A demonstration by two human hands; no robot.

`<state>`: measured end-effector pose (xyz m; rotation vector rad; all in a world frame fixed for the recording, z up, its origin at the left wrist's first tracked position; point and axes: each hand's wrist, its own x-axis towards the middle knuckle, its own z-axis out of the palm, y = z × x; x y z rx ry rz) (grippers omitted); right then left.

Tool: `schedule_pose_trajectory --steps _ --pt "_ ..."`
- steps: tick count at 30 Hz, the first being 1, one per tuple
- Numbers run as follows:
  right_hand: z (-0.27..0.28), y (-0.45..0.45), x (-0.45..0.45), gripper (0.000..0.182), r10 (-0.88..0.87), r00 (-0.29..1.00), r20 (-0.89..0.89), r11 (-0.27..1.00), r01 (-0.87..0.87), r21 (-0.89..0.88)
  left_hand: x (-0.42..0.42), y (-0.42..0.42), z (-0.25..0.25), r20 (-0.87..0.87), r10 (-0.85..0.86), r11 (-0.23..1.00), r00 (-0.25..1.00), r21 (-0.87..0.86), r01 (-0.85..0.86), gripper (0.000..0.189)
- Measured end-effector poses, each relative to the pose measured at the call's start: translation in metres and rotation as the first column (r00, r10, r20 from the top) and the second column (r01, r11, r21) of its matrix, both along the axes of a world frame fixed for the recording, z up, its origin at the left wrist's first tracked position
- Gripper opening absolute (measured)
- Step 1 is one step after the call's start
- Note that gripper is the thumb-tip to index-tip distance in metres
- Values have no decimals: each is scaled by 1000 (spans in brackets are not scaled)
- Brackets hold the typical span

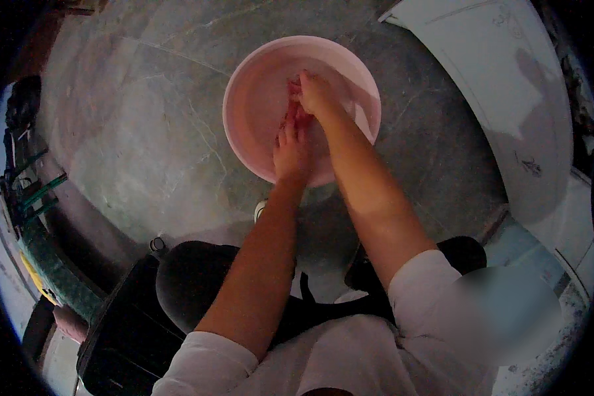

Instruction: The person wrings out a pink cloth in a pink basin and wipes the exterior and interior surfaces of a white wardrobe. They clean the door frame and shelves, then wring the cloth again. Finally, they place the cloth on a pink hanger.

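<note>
A round pink plastic basin [235, 143] stands on the floor before me, with water in it. Inside lies a wet red cloth [291, 113], bunched into a narrow strip; its folds and lower part are partly hidden. My left hand [291, 151] is on the near end of the cloth, its fingers pointing forward over it. Farther into the basin, my right hand [317, 94] has its fingers curled around the far end of the cloth. The undersides of both hands are hard to see.
The grey floor [143, 128] bears pale cracks and stains. A black case [123, 326] with a small wheel stands by my left knee. Farther left is a dark green object [62, 265]. White furniture [515, 109] rises on the right. A shoe [260, 210] shows below the basin.
</note>
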<state>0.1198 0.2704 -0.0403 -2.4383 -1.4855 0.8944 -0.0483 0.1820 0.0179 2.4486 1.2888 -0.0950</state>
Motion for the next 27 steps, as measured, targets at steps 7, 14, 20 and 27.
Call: schedule_pose_trajectory --steps 7,14,20,27 --pt "56 -20 -39 38 99 987 126 967 -126 222 9 15 10 -241 -153 865 958 -501 12 63" --pt "28 -36 -84 31 135 965 225 964 -180 196 17 27 21 -249 -253 841 935 -534 85 69" --pt "41 15 -43 27 63 997 47 986 -69 150 16 21 13 -113 -233 945 966 -260 198 74" --pt "85 -37 -45 36 -43 986 -160 924 100 370 -12 29 -60 437 639 650 633 -746 -141 56"
